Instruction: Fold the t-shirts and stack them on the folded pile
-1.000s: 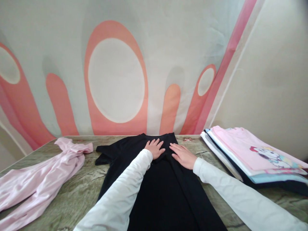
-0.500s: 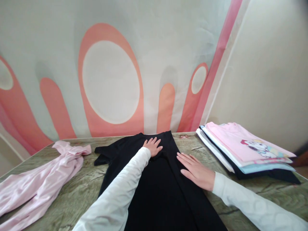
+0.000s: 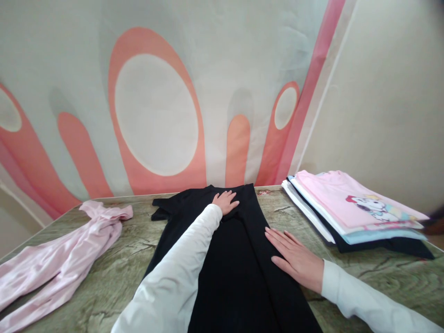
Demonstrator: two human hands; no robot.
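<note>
Lying loosely at the left of the table [image 3: 121, 266], a pink garment [image 3: 71, 254] sits apart from the black shirt [image 3: 232, 277] spread mid-table. A white sleeve [image 3: 173, 273] hides part of the shirt; the left hand [image 3: 225, 202] rests open near its far end. The right hand [image 3: 298, 261] lies flat, open, at its right edge. Farther right sits a folded clothes stack [image 3: 357, 210], printed pink top uppermost.
</note>
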